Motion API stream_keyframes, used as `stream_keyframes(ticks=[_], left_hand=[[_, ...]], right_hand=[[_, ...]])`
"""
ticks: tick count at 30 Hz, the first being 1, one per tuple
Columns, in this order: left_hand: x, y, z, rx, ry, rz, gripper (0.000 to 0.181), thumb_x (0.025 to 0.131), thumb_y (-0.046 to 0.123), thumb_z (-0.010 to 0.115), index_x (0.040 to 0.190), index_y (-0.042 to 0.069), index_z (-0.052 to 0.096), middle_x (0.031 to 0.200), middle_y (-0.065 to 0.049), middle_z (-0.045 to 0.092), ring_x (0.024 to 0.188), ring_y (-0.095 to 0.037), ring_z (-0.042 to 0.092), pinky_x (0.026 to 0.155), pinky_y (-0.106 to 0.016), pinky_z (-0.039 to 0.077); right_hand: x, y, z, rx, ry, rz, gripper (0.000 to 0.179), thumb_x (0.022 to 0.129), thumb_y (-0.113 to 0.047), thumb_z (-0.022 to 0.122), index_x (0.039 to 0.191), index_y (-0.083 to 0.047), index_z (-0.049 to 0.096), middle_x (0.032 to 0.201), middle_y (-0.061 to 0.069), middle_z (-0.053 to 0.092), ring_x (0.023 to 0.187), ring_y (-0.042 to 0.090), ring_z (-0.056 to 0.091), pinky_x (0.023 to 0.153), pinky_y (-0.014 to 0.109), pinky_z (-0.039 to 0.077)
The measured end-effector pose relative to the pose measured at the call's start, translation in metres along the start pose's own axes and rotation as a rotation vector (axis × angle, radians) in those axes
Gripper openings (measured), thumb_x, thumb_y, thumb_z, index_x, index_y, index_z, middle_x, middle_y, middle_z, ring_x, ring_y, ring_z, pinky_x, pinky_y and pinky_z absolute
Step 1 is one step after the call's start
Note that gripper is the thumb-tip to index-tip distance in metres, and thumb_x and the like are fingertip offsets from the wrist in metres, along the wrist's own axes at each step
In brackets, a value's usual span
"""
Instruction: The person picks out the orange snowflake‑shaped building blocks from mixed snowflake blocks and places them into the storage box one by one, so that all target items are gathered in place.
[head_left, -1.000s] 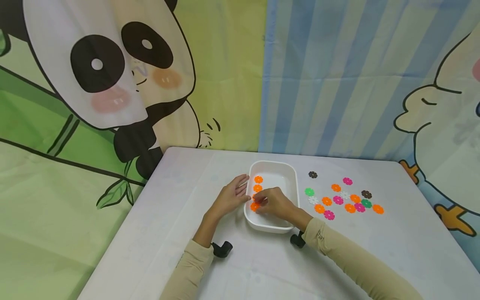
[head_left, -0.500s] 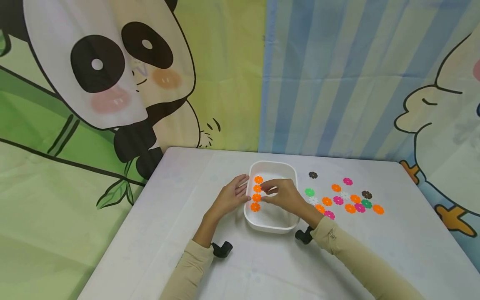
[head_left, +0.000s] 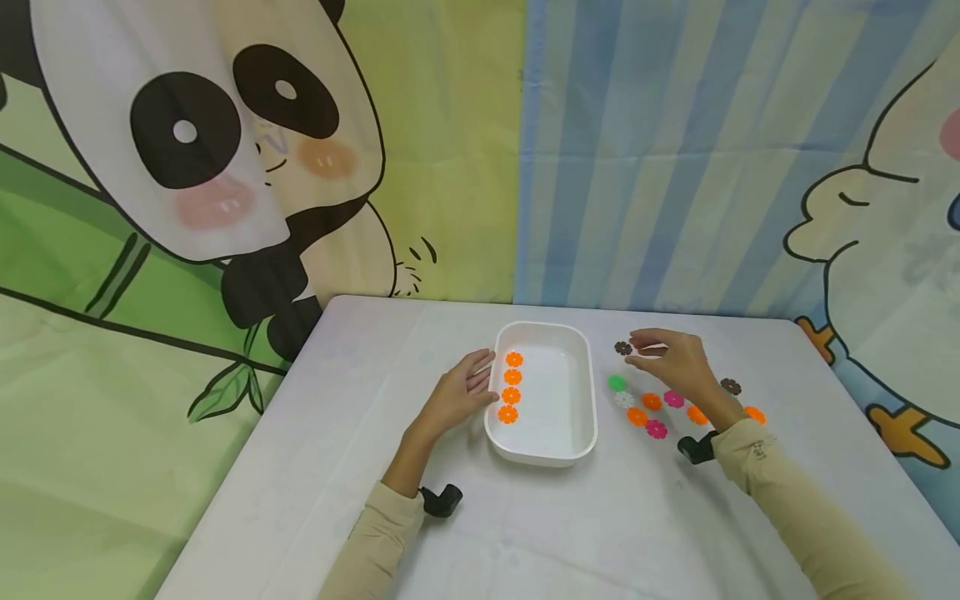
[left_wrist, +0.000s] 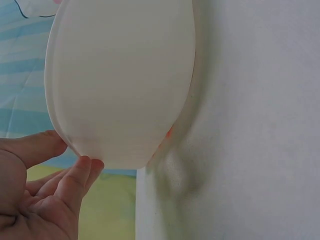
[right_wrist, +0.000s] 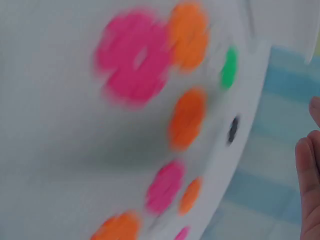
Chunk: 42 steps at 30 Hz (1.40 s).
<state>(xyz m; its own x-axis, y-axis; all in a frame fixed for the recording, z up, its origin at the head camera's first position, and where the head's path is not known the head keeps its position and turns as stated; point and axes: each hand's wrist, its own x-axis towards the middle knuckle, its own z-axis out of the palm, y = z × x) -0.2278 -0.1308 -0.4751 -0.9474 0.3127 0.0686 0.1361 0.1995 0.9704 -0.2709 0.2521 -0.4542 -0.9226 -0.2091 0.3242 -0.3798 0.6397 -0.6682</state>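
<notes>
A white tray (head_left: 558, 400) stands at mid-table, its left rim pinched between the thumb and fingers of my left hand (head_left: 453, 396); the left wrist view shows that grip at the tray's edge. Inside, along the left wall, several orange flower-shaped discs (head_left: 512, 395) form a column. My right hand (head_left: 678, 367) hovers over the scattered discs to the right, thumb and fingers apart and nothing visible between them. Just left of its fingertips lies a dark brown flower disc (head_left: 623, 348). The right wrist view catches only part of those fingers (right_wrist: 307, 165).
Loose discs lie right of the tray: a light green one (head_left: 617, 383), a white one (head_left: 624, 401), a pink one (head_left: 656, 429), another brown one (head_left: 731, 387) and several orange ones; the right hand covers some. A patterned curtain (head_left: 450, 150) hangs behind the table.
My right hand has let go of an orange disc in the tray's column and moved right, out of the tray, to near the brown disc. The left hand stays at the rim.
</notes>
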Motion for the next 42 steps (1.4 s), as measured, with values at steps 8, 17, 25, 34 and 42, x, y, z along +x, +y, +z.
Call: stream_keyframes(ticks=[8, 17, 25, 34, 42], left_hand=[[-0.006, 0.012, -0.002, 0.001, -0.024, -0.006, 0.076, 0.085, -0.008, 0.069, 0.149, -0.006, 0.028, 0.152, -0.02, 0.034, 0.135, -0.037, 0.04, 0.107, -0.044, 0.041], [-0.001, -0.003, 0.0, 0.002, 0.015, -0.011, 0.074, 0.084, -0.005, 0.072, 0.149, 0.003, 0.035, 0.15, -0.009, 0.042, 0.133, -0.024, 0.046, 0.102, -0.028, 0.045], [-0.001, -0.002, 0.0, -0.004, 0.016, -0.022, 0.074, 0.084, -0.004, 0.072, 0.148, 0.005, 0.036, 0.15, -0.008, 0.042, 0.133, -0.023, 0.047, 0.102, -0.028, 0.045], [0.0, -0.001, 0.0, -0.022, 0.011, -0.018, 0.074, 0.085, -0.005, 0.072, 0.148, 0.004, 0.036, 0.15, -0.009, 0.042, 0.134, -0.026, 0.045, 0.105, -0.034, 0.043], [0.0, 0.0, 0.002, 0.004, 0.024, -0.037, 0.074, 0.084, -0.004, 0.072, 0.148, 0.006, 0.037, 0.15, -0.007, 0.043, 0.132, -0.022, 0.047, 0.102, -0.028, 0.045]], right_hand=[[-0.016, 0.045, -0.025, -0.139, -0.075, 0.158, 0.046, 0.083, -0.016, 0.079, 0.124, 0.001, 0.065, 0.116, 0.021, 0.067, 0.101, 0.038, 0.066, 0.08, 0.044, 0.059], [-0.023, 0.065, -0.026, -0.174, -0.131, 0.271, 0.051, 0.083, -0.023, 0.079, 0.127, -0.001, 0.063, 0.117, 0.019, 0.067, 0.107, 0.038, 0.062, 0.09, 0.051, 0.054], [-0.025, 0.069, -0.026, -0.157, -0.143, 0.314, 0.052, 0.083, -0.021, 0.08, 0.128, -0.003, 0.063, 0.115, 0.017, 0.068, 0.107, 0.037, 0.062, 0.086, 0.042, 0.058], [-0.023, 0.069, -0.026, -0.147, -0.142, 0.322, 0.053, 0.083, -0.018, 0.08, 0.129, -0.001, 0.061, 0.115, 0.019, 0.068, 0.106, 0.038, 0.063, 0.088, 0.045, 0.057], [-0.021, 0.071, -0.024, -0.166, -0.14, 0.327, 0.055, 0.082, -0.018, 0.08, 0.13, 0.0, 0.059, 0.114, 0.021, 0.067, 0.106, 0.039, 0.061, 0.091, 0.05, 0.054]])
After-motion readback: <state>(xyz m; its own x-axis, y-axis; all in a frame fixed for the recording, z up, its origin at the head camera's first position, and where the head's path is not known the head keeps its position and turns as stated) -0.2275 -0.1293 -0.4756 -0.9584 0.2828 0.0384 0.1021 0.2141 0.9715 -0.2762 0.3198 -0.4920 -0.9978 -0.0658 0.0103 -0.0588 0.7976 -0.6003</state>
